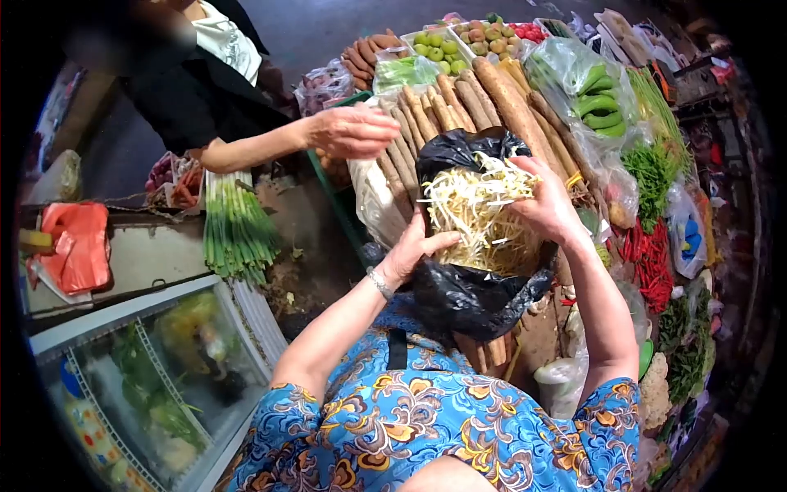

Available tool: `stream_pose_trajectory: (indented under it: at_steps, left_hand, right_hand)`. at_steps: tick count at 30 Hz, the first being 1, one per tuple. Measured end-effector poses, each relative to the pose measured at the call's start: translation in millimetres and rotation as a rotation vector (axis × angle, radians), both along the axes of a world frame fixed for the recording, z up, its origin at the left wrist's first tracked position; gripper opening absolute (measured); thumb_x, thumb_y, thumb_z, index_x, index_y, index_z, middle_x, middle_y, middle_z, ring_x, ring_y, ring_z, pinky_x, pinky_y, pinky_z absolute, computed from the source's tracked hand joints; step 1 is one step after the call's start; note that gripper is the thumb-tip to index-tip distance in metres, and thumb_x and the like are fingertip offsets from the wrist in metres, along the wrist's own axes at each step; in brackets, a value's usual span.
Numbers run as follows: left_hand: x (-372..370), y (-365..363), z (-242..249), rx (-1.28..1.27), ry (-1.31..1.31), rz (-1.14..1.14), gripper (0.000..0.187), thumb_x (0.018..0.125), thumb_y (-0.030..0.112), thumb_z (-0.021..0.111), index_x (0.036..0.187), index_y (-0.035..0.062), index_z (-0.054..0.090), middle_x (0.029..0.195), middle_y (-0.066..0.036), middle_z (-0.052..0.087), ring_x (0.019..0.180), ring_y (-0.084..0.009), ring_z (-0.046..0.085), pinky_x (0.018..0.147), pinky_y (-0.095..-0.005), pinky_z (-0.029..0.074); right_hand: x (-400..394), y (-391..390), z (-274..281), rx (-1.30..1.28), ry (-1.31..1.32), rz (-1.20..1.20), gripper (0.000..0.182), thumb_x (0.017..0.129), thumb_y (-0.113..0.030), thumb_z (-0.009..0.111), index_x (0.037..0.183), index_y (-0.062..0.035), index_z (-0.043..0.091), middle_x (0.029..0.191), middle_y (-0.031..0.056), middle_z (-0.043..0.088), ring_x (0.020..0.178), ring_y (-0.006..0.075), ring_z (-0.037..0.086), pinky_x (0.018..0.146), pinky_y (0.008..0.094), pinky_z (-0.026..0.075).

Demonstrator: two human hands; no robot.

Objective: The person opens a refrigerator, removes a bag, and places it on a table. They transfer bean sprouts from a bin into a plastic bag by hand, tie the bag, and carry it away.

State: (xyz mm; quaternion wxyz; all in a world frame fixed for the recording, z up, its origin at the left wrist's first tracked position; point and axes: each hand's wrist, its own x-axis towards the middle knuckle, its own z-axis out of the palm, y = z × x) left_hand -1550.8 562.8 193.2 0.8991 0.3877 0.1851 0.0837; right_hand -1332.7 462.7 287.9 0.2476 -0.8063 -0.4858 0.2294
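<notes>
In front of my body a black plastic bag point(484, 299) gapes wide, full of pale bean sprouts point(475, 209). My left hand point(412, 252) grips the bag's near left side, its thumb over the rim against the sprouts and its other fingers hidden behind the plastic. At the bag's right side, my right hand point(548, 201) has its fingers closed around some sprouts. Across from me, another person's hand point(354, 131) reaches in from the left, above the long root vegetables point(426, 115) and apart from the bag.
Behind the bag lie a thick yam point(508, 94), bagged green bananas point(598, 102) and green apples point(438, 51). Red chillies point(652, 258) and a cauliflower point(653, 394) line the right. Spring onions point(238, 225) and a glass-topped cooler point(156, 394) are on the left.
</notes>
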Motion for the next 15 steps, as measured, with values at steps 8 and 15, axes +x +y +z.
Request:
stream_pose_trajectory:
  at_steps: [8, 15]
  left_hand:
    - [36.9, -12.6, 23.7, 0.186, -0.079, -0.062, 0.107, 0.076, -0.003, 0.066, 0.155, 0.0081, -0.006, 0.155, -0.008, 0.02, 0.142, -0.0172, 0.022, 0.116, -0.0317, 0.02]
    - [52.1, 4.4, -6.6, 0.069, -0.028, -0.071, 0.09, 0.071, -0.003, 0.064, 0.15, 0.0022, 0.02, 0.14, -0.008, 0.043, 0.131, -0.0166, 0.039, 0.112, -0.031, 0.029]
  right_hand:
    - [-2.3, -10.1, 26.8, 0.072, -0.037, 0.038, 0.061, 0.065, -0.005, 0.072, 0.124, -0.0042, 0.057, 0.117, 0.0177, 0.055, 0.112, 0.0356, 0.052, 0.099, 0.0414, 0.042]
    - [-18.9, -3.3, 4.4, 0.064, -0.226, 0.043, 0.069, 0.068, -0.011, 0.074, 0.132, -0.0145, 0.051, 0.132, 0.0161, 0.046, 0.119, 0.0372, 0.046, 0.102, 0.0438, 0.042]
